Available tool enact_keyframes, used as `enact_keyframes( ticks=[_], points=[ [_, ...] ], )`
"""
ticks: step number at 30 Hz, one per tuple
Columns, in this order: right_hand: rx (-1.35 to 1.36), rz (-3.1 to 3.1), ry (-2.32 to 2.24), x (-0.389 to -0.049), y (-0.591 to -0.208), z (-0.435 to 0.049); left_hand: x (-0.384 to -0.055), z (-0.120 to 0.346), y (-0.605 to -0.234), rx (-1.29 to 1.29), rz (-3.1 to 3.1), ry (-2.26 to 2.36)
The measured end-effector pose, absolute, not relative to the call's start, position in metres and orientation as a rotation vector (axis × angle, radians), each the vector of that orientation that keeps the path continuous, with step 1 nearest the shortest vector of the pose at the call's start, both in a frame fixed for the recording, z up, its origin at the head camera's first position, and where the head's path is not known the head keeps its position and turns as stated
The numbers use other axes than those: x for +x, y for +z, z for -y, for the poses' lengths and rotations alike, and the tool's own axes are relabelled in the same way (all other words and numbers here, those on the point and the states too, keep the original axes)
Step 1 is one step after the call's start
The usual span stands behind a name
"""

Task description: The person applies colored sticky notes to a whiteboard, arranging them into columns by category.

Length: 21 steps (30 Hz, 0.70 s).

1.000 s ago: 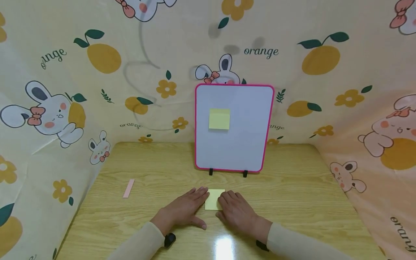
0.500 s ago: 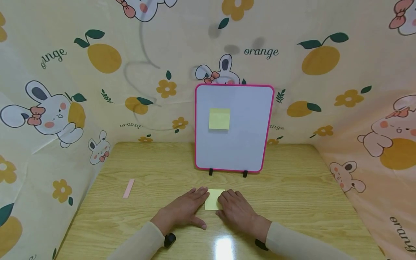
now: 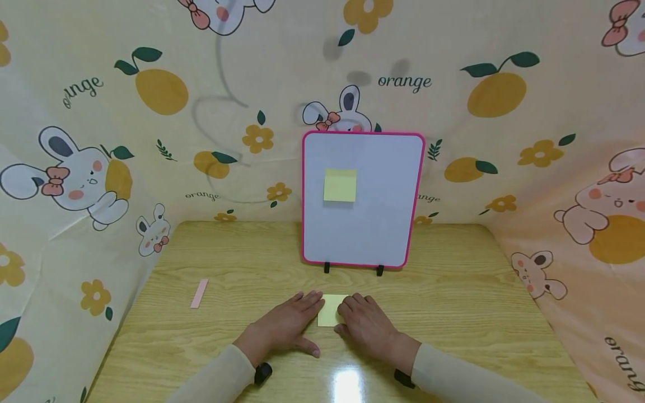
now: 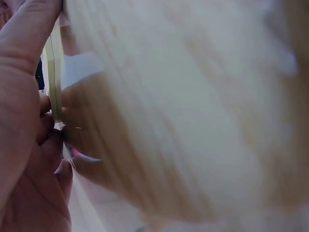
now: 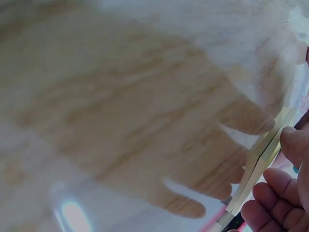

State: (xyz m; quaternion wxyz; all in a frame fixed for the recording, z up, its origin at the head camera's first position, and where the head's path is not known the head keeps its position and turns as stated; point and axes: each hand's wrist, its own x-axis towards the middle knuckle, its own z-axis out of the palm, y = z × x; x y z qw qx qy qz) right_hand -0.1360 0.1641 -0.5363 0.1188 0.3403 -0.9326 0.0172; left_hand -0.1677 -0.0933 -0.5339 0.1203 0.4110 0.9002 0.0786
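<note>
A pale yellow sticky note pad (image 3: 330,311) lies flat on the table in the head view. My left hand (image 3: 284,324) rests along its left side, fingers straight with the tips on the pad's edge, thumb spread toward me. At the right edge, my right hand (image 3: 370,329) has its fingers curled over the pad and its thumb by the near right corner. Both wrist views catch the pad nearly edge-on, as a thin band close to the left hand's fingers (image 4: 48,130) and the right hand's fingers (image 5: 277,198). The right fingers hide part of the pad's right side.
Behind the hands a pink-framed whiteboard (image 3: 380,224) stands on black feet. A yellow-green sticky note (image 3: 340,186) is stuck on its upper left. A pink paper strip (image 3: 199,294) lies left on the glossy wooden table (image 3: 453,291). Patterned cloth (image 3: 282,67) surrounds the table.
Slightly less of the pad's near right corner shows beside my right hand's fingers. My left hand stays in place.
</note>
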Motion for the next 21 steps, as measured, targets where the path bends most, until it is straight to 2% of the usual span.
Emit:
enact_keyframes(
  ticks=[13, 21],
  points=[
    [1.032, 2.755, 0.053, -0.1392, -0.5289, -0.1656, -0.1682, 0.0924, -0.5337, 1.162, -2.6, 0.26],
    [1.101, 2.628, -0.133, -0.1436, -0.528, -0.1653, -0.1686, 0.0924, -0.534, 1.179, -2.609, 0.239]
  ],
)
